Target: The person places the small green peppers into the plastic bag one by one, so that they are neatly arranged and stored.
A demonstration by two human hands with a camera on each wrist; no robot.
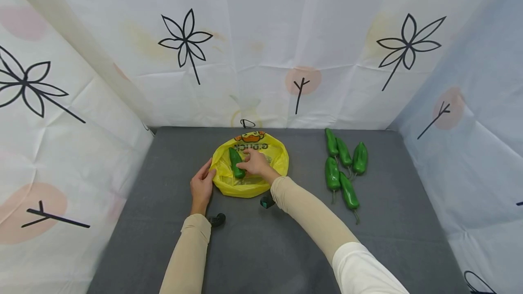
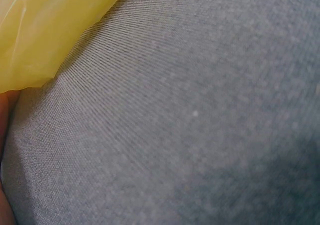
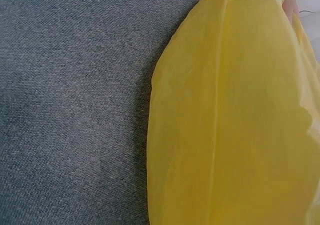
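Observation:
A yellow plastic bag (image 1: pixel 229 190) with a duck print stands with its mouth spread wide on the dark grey table. My left hand (image 1: pixel 201 188) holds the bag's left rim between thumb and fingers; part of those fingers is hidden by the plastic. Inside the bag lies one green pepper (image 1: pixel 235 163), tilted along the left side. My right hand (image 1: pixel 256 163) reaches into the mouth from the right, thumb tip right at the pepper and index finger stretched out above it. In the right wrist view the bag's yellow side (image 3: pixel 225 110) hides the right hand.
Several more green peppers (image 1: pixel 332 173) lie in a loose group on the right of the grey table (image 1: pixel 286 248). Printed white cloth walls (image 1: pixel 261 49) rise behind and at both sides. Dark wrist devices (image 1: pixel 267 201) sit under the forearms.

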